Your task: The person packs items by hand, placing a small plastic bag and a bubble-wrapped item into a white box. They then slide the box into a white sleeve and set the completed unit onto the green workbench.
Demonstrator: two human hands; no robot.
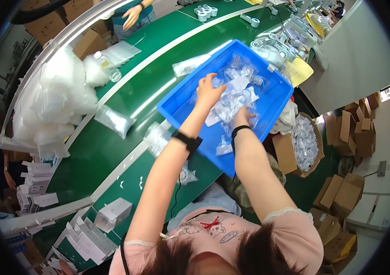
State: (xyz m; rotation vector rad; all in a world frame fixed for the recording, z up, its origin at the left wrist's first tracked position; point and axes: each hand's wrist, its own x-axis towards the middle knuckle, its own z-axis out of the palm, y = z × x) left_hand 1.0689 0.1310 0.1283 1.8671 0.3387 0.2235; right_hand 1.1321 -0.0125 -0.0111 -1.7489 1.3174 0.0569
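Note:
A blue plastic bin (181, 101) sits tilted in front of me, partly over the green conveyor. Inside lies a heap of clear plastic bags (241, 98) with small parts and white paper pieces; what the parts are I cannot make out. Over the left side of the heap, my left hand (208, 93) has its fingers apart and slightly bent, with nothing visibly held. My right hand (242, 117) reaches down into the near right side of the heap. Its fingers are partly hidden among the bags, so their grip is unclear.
Clear-bagged items (114, 121) lie along the green conveyor (158, 80). Bubble-wrap bags (52, 98) are piled at left, white boxes (87, 238) at lower left. A carton of plastic bags (305, 144) stands right of the bin. Across the belt shows another person's hand (133, 17).

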